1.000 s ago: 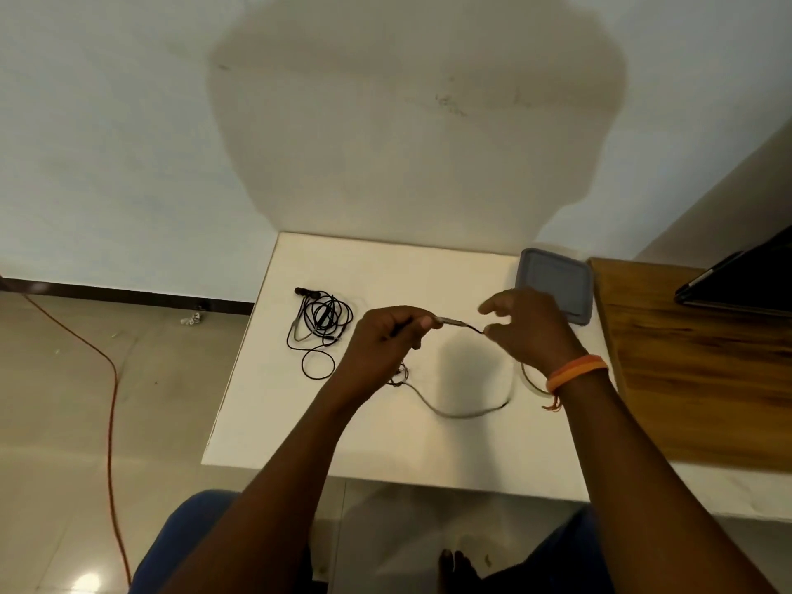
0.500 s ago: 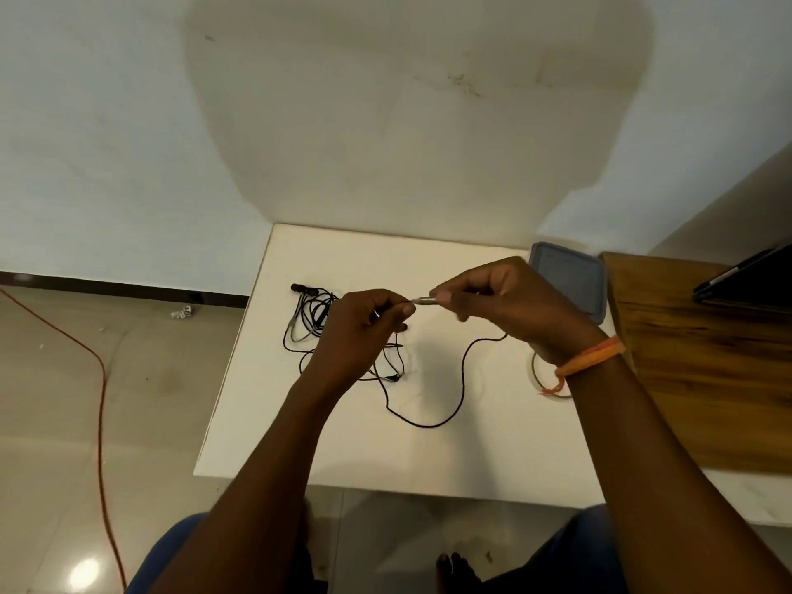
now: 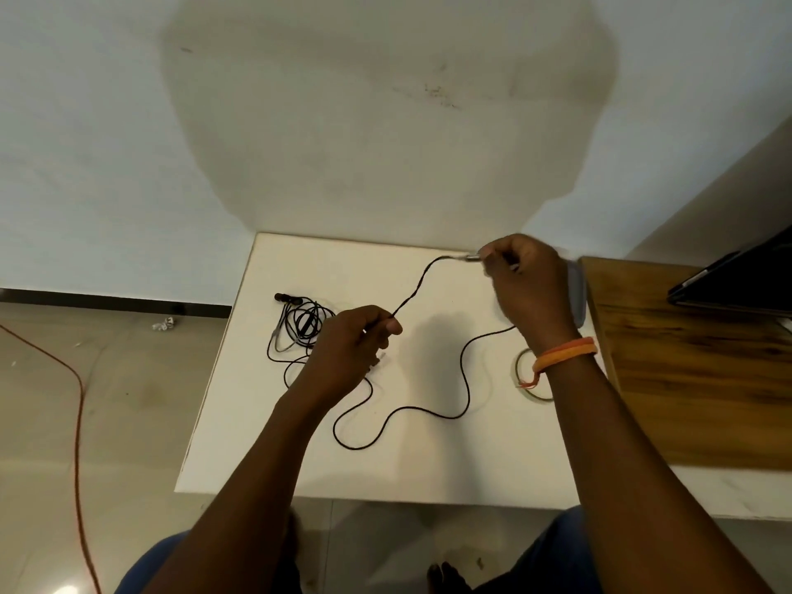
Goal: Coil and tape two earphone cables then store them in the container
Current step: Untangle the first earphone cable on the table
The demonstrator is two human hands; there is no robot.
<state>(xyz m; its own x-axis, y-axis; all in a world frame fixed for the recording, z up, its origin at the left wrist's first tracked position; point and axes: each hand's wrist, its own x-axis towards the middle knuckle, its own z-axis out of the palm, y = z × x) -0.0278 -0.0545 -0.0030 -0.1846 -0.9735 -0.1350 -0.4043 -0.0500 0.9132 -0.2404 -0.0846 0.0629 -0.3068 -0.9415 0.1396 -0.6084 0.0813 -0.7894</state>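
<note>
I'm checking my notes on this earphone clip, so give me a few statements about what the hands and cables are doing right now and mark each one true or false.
1. The right hand pinches the metal plug of the black earphone cable. True.
2. The left hand rests flat and holds nothing. False: it pinches the same cable farther along, so a stretch runs taut between the hands.
3. The second earphone set is already in the grey container. False: it lies tangled on the white table, left of the left hand.
4. The tape roll lies on the table by the right wrist. True.
5. The held cable is fully coiled. False: it trails in loose bends across the table.
</note>
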